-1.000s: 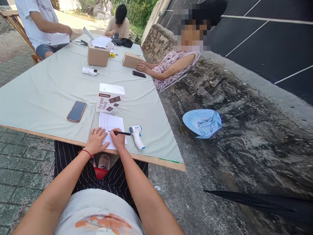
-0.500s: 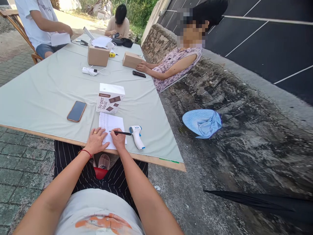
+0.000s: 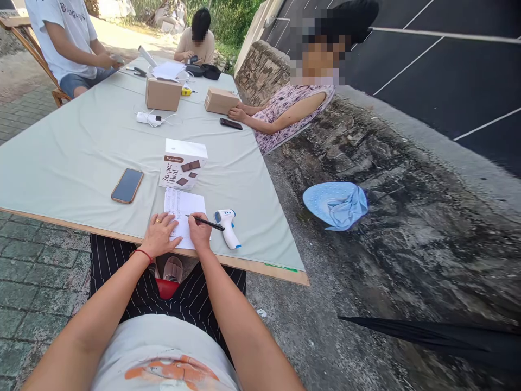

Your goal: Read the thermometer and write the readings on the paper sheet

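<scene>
Both hands rest on the sheet (image 3: 184, 209), its print unreadable: right hand (image 3: 200, 232) pinching a pen (image 3: 205, 222), left hand (image 3: 160, 234) flat, holding nothing.

Print on the sheet of paper (image 3: 184, 209) being too small to read, its near edge lying hidden under the left hand (image 3: 159, 234) and right hand (image 3: 199, 232), seated person in white shirt (image 3: 67, 32) being cut off by the top edge, black umbrella (image 3: 439, 339) running off the right edge.

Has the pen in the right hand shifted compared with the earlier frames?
Yes. The pen has tilted: its rear end now dips lower across the thermometer, its tip slightly further right on the sheet.
</scene>
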`<state>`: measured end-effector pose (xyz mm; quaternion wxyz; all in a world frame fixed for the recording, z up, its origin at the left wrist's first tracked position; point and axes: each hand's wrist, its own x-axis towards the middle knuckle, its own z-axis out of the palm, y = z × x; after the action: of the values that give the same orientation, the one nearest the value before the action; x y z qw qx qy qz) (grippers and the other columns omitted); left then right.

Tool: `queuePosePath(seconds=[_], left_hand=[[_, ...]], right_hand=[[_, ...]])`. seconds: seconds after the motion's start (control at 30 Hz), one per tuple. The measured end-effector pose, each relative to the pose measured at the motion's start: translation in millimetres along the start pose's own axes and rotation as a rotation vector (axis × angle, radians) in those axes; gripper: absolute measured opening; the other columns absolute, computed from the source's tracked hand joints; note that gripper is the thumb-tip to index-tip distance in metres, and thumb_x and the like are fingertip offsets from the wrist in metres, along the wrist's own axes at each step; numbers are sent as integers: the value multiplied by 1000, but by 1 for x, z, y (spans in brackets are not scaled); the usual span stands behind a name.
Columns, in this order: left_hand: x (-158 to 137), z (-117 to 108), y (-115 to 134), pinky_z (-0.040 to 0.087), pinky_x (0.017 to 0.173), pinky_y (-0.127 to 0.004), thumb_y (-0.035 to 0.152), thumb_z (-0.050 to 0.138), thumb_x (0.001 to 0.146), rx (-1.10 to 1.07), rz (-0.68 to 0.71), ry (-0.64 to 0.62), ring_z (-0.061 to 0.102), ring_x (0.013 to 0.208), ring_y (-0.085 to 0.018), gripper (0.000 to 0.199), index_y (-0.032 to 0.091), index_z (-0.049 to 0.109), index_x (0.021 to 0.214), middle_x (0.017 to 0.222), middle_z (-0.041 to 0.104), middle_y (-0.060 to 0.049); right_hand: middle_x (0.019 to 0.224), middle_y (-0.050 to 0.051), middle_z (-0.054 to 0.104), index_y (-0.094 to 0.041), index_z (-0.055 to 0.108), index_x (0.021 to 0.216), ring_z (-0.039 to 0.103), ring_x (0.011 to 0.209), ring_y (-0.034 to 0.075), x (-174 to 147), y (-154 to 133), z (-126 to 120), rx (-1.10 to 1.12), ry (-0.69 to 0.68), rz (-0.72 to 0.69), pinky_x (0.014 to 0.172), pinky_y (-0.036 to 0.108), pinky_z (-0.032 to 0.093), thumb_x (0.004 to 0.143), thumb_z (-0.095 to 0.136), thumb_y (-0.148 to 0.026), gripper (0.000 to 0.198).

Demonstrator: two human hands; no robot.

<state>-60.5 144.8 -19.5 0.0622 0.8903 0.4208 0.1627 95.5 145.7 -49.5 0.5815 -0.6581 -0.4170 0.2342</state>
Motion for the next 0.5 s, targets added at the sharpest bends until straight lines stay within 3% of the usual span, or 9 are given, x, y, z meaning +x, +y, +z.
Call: queuePosePath(seconds=[0.17,0.3,0.4,0.5], left_hand=[[-1,-1,1,29,115,-54,43,63,84,-26,-10,9,45,135,-32,40,22,64,119,138,58,-11],[8,1,-11,38,110,-49,40,64,84,-181,-69,57,55,124,-29,29,20,66,105,123,66,-10],[34,-2,-34,47,101,-41,39,64,83,-394,-277,82,62,109,-25,32,16,62,106,111,66,-12],[74,-10,-62,45,103,-41,40,71,77,-600,-564,147,55,122,-27,60,12,48,125,133,53,-20]], right_hand=[[104,8,68,-20,63,104,61,96,20,6,10,0,-81,0,-109,92,36,50,85,42,-37,34],[114,13,64,-18,61,122,58,108,23,23,19,-3,-329,-133,-297,96,40,48,87,37,-19,43],[117,17,62,-16,57,132,56,106,26,38,22,-10,-560,-245,-367,93,43,47,85,35,-9,52],[116,18,61,-17,56,135,55,102,27,47,20,-16,-724,-341,-390,90,43,45,85,33,-5,56]])
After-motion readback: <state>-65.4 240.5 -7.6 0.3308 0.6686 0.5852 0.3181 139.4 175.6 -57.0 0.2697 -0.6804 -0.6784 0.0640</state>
